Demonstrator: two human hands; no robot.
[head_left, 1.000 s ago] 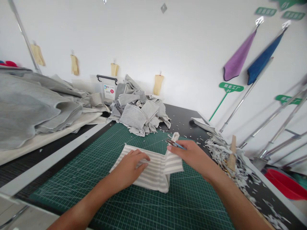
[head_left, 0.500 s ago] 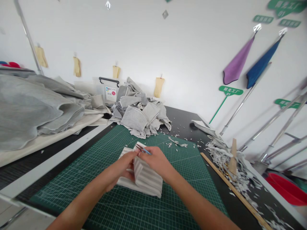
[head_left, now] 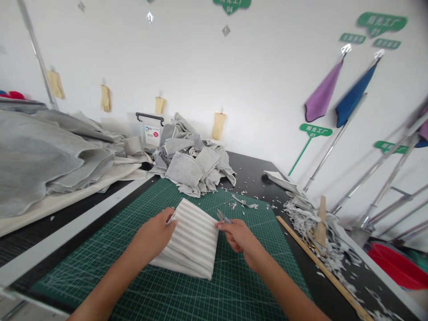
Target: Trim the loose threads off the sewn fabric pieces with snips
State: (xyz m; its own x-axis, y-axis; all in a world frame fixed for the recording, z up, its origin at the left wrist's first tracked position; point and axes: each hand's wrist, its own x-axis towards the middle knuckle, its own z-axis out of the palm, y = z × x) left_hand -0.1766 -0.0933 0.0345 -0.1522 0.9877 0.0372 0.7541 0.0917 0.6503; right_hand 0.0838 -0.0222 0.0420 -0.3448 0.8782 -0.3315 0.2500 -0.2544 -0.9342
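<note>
Cutting mat [head_left: 250, 281] is on the table [head_left: 249, 166], fabric piece [head_left: 194, 238] over it between the left hand [head_left: 155, 232] and right hand [head_left: 240, 239], snips [head_left: 226, 219] in the latter. Cloth pieces [head_left: 185, 169] are heaped up behind the mat, fabric sheets [head_left: 43, 154] piled off left, and a wooden strip [head_left: 321, 266] is over right, between mat and scraps [head_left: 302, 223].

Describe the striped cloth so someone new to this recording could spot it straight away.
Find the green gridded mat on the black table. Over it, between the left hand and right hand, is the striped cloth, its left side in the left hand's grip. Pale and grey stripes set it apart from the grey cloth pile behind.
</note>
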